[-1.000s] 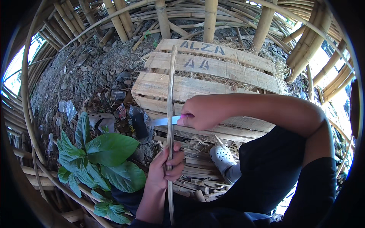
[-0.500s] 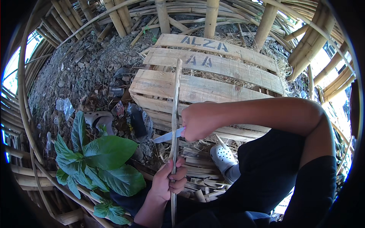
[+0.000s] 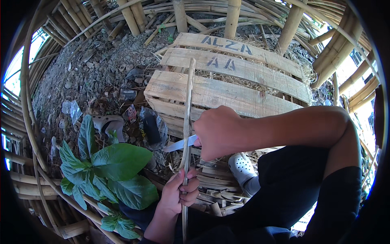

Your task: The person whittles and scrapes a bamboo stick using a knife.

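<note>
A long, thin strip of split bamboo runs upright through the middle of the view, its far end over a wooden crate. My left hand is closed around its lower part, thumb and fingers wrapped on it. In my right hand is a knife, the fist closed on its handle, which is mostly hidden. The knife's blade points left and crosses the strip just above my left hand, touching or very near it.
A leafy green plant grows at lower left. Bamboo poles and woven strips wall the space. A grey clog is on my foot, and another clog lies on rubble. Split bamboo pieces litter the ground below the crate.
The view has shifted slightly, so crate and plant sit a little further right. My right fist appears a bit nearer and larger; both hands keep their hold.
</note>
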The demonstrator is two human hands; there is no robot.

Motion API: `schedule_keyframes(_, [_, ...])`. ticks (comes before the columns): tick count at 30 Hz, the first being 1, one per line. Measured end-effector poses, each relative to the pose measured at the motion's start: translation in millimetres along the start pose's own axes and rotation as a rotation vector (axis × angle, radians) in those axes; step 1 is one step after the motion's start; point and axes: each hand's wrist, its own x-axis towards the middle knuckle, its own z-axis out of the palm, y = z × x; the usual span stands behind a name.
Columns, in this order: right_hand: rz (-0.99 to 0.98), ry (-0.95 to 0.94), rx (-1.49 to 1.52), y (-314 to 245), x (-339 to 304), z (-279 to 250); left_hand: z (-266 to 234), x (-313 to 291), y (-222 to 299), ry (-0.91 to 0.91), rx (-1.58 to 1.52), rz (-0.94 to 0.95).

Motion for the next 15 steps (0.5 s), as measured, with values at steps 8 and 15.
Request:
schedule_keyframes(8, [-0.279,0.305,-0.129,5.3,-2.5,19.4,-2.1,-11.1,8.8,-0.068,-0.152,-0.039])
schedule_keyframes(15, [-0.323,0.288,-0.216,4.0,-0.8,26.9,1.6,-17.7,4.8,-0.039,-0.108,-0.03])
